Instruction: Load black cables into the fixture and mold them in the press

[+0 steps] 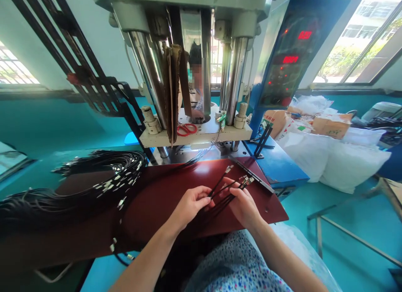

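Observation:
Over the dark red work board point(157, 200), my left hand point(190, 206) pinches a thin black cable point(220, 184) that ends in a small metal connector. My right hand point(241, 206) grips a small bunch of black cables point(234, 187) whose metal tips fan out toward the machine. The two hands are close together, nearly touching. A large heap of the same black cables point(94, 175) with metal ends lies on the board to the left.
A vertical press machine point(194, 74) with steel columns stands right behind the board; red scissors point(186, 129) lie on its white platen. A blue control panel point(292, 53) with red digits is at right. White bags point(339, 158) and cartons sit on the floor. Another person is behind the machine.

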Tool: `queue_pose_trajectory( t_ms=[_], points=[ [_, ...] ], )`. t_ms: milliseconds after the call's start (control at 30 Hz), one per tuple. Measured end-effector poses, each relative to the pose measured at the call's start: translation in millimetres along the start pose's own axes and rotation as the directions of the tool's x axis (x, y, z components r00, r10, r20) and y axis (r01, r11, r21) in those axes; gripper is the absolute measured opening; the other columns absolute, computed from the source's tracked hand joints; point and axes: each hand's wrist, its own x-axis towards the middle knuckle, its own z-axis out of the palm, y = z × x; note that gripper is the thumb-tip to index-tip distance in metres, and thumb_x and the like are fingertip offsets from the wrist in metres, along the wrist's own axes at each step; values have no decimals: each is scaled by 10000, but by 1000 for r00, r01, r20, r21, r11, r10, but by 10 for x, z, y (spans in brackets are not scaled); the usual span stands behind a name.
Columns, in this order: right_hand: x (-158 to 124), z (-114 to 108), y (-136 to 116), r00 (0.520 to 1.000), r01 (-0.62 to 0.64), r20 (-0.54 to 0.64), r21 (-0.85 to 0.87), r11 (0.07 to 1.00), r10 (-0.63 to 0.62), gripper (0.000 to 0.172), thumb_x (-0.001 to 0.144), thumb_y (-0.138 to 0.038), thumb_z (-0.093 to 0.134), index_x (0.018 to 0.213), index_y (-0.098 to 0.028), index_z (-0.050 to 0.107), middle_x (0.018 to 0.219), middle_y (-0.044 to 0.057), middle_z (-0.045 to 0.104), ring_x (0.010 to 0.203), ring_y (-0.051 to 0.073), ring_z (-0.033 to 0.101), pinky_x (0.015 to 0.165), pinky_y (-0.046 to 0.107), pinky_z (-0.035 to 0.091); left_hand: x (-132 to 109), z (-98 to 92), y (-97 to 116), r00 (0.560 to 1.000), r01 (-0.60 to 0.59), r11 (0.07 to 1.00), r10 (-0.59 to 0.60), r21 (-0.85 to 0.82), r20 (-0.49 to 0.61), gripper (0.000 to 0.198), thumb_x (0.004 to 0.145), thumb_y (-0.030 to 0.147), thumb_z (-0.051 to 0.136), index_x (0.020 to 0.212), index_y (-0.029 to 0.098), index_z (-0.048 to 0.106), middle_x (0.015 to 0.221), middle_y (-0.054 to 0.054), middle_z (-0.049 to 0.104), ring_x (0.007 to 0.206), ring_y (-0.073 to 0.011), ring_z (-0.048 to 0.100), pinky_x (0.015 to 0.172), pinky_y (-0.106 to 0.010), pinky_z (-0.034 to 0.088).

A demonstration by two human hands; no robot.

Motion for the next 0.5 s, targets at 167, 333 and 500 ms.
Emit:
queue_pose_trajectory(
  t_ms=[167,333,500],
  points=[
    [8,37,-82,981,-23,187,-92,996,40,269,742,-252,574,992,-190,654,982,70,641,804,196,599,725,331,465,-182,61,53,967,126,990,-108,-65,230,134,734,204,523,857,157,500,790,-31,599,697,-154,589,582,-272,479],
    [-39,5,-201,814,-185,475,-333,924,334,381,754,-277,555,1119,-176,590,950,66,634,465,114,555,453,264,453,-141,185,145,914,153,954,-38,-256,405,264,731,200,566,982,143,509,790,-48,617,635,-127,593,597,-257,471],
    [129,2,-399,940,-3,340,-93,996,35,433,733,-271,579,1163,-223,555,1170,81,578,998,235,577,841,373,470,18,345,108,965,34,986,10,-165,261,231,795,360,522,792,130,524,563,14,539,383,-46,416,375,-171,308]
  ],
)
